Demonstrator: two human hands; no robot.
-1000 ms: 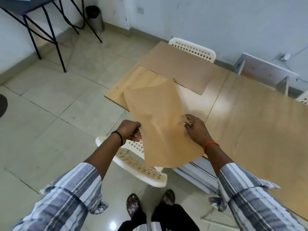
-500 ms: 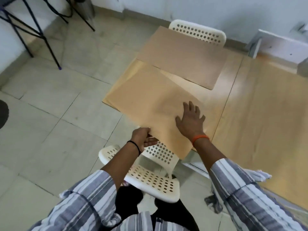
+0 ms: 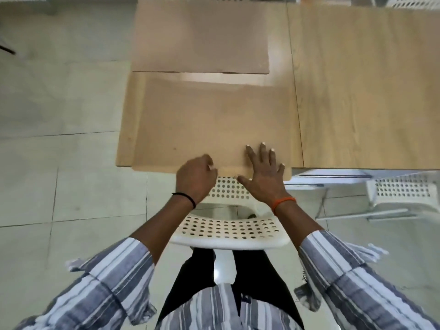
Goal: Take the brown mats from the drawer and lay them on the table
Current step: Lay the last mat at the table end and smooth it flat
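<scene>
A brown mat (image 3: 209, 122) lies flat on the near left part of the wooden table (image 3: 357, 91), its near edge hanging slightly over the table's front edge. My left hand (image 3: 196, 178) pinches that near edge with curled fingers. My right hand (image 3: 264, 172) rests flat, fingers spread, on the mat's near right corner. A second brown mat (image 3: 200, 36) lies flat beyond the first, at the table's far left. The drawer is not clearly in view.
A white perforated chair (image 3: 228, 229) stands between me and the table, its back under my hands. Another white chair (image 3: 402, 194) sits at the right, beside grey rails (image 3: 328, 179) under the table edge. Pale tiled floor (image 3: 59, 115) spreads left.
The mat went from held up in both hands to lying flat on the table. My right hand opened and pressed down on it. My view shifted to look straight down over the table.
</scene>
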